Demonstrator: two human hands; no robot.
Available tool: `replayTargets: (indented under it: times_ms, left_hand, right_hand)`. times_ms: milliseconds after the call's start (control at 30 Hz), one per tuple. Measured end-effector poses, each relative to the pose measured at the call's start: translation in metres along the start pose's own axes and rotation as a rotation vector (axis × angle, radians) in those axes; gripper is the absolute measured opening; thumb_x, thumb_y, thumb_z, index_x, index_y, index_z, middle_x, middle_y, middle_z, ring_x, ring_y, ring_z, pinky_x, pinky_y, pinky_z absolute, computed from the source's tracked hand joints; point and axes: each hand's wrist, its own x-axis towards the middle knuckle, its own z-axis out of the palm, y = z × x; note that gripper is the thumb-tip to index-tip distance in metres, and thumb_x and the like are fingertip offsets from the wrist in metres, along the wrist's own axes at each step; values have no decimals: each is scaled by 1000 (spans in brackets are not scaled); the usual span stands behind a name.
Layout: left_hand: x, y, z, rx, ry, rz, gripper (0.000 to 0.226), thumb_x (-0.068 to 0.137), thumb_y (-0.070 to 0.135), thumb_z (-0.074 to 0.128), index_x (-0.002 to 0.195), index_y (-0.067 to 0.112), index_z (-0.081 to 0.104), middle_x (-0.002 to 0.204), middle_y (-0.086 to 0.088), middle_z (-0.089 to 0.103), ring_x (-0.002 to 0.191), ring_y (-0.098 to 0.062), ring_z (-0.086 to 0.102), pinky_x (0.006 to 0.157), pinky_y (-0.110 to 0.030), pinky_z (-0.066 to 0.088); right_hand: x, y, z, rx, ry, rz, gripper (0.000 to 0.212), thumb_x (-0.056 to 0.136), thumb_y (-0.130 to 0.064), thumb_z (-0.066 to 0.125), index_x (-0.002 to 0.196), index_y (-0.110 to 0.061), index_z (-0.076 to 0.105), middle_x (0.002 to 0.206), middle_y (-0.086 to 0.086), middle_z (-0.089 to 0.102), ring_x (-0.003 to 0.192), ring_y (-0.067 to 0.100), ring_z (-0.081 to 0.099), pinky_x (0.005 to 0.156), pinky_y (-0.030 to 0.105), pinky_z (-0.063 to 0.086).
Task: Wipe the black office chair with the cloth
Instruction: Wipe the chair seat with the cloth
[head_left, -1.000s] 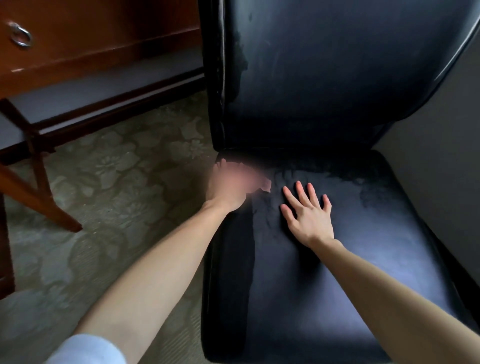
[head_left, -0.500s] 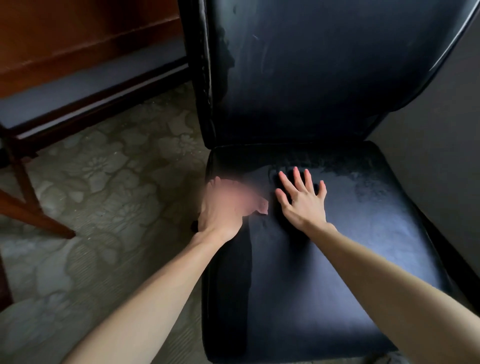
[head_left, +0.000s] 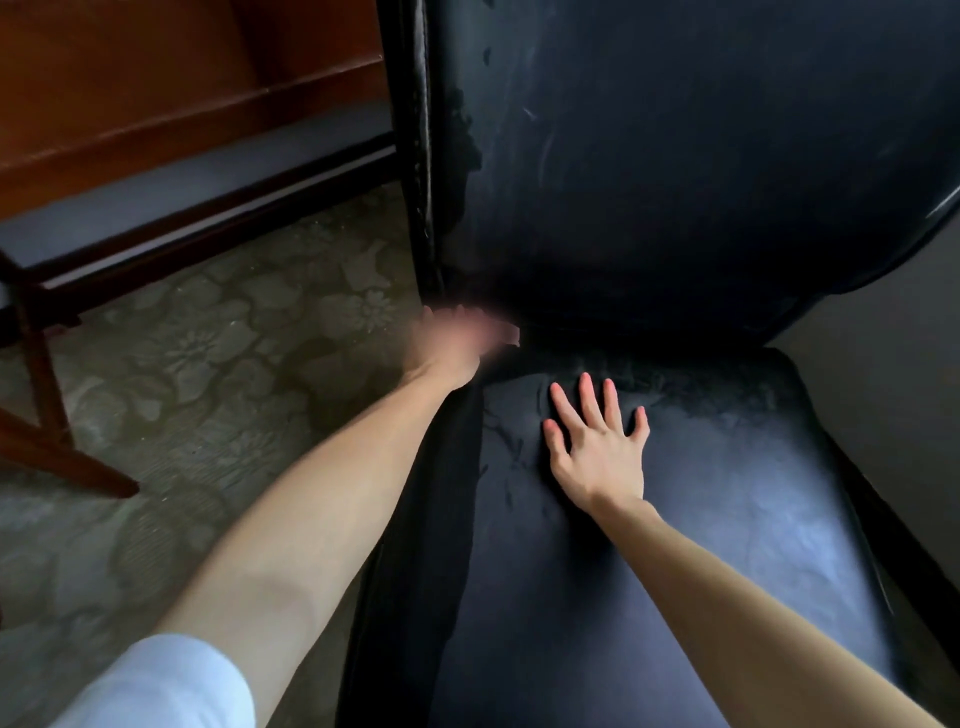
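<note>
Motion blur hides your left hand (head_left: 457, 340) at the rear left corner of the black office chair (head_left: 649, 545), where seat meets backrest (head_left: 675, 156), so you cannot tell how its fingers are set, and only a pinkish scrap that may be the cloth (head_left: 511, 335) shows at its right edge. Slow that hand and press whatever it holds flat into the crease. Your right hand (head_left: 597, 452) lies palm-down on the seat, fingers spread wide and holding nothing; keep it braced there.
</note>
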Motion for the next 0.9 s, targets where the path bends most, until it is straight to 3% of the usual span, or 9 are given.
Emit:
replayTargets:
  times_ms: [167, 300, 433, 533, 667, 767, 900]
  left_hand:
    - [-10, 13, 17, 96, 92, 73, 58, 106, 42, 21, 158, 23, 6, 164, -18, -5, 151, -35, -6, 121, -47, 2]
    - [-31, 6, 11, 22, 21, 237, 73, 101, 48, 37, 158, 29, -4, 165, -12, -12, 151, -27, -15, 121, -43, -6]
    - [-54, -20, -10, -82, 18, 269, 93, 88, 52, 58, 154, 44, -7, 164, 0, -17, 152, -20, -11, 122, -46, -4]
    - [-68, -40, -21, -45, -12, 198, 96, 86, 55, 62, 153, 48, -4, 163, 6, -19, 152, -22, -8, 121, -53, 2]
    - [-78, -49, -25, -8, -57, 109, 101, 81, 58, 66, 152, 50, -5, 164, 8, -20, 153, -25, -5, 117, -60, 15]
    - [-77, -43, -23, 33, -62, 112, 104, 81, 61, 67, 153, 49, -7, 164, 5, -20, 152, -25, -7, 117, -60, 16]
    - [-67, -27, -18, 95, -47, 166, 103, 80, 61, 68, 153, 48, -3, 163, 3, -21, 151, -24, -13, 119, -60, 8]
  right_hand:
    - [3, -1, 2, 20, -16, 54, 55, 101, -51, 18, 154, -41, 11, 165, -2, 1, 151, 21, -11, 116, 56, -6]
    - [6, -1, -6, 121, -63, 77, 55, 101, -50, 23, 154, -40, 14, 165, -3, 1, 151, 19, -13, 116, 55, -9]
    - [24, -9, -21, 373, 44, 96, 54, 101, -35, 39, 152, -22, 30, 163, 5, 16, 151, 20, 1, 120, 46, -3]
    - [54, -40, -33, 347, 186, -104, 50, 100, -28, 44, 148, -15, 38, 160, 9, 26, 149, 23, 16, 119, 40, 9]
    - [86, -84, -35, 257, -27, -427, 51, 103, -35, 41, 152, -24, 32, 162, 3, 22, 150, 22, 14, 120, 43, 11]
    - [94, -72, -23, 138, -185, -419, 52, 104, -45, 32, 154, -35, 22, 164, -2, 11, 152, 19, 2, 122, 43, 2]
    - [91, -19, -27, 127, -159, -327, 51, 104, -46, 31, 153, -38, 21, 164, -5, 8, 152, 16, 0, 121, 39, -2]
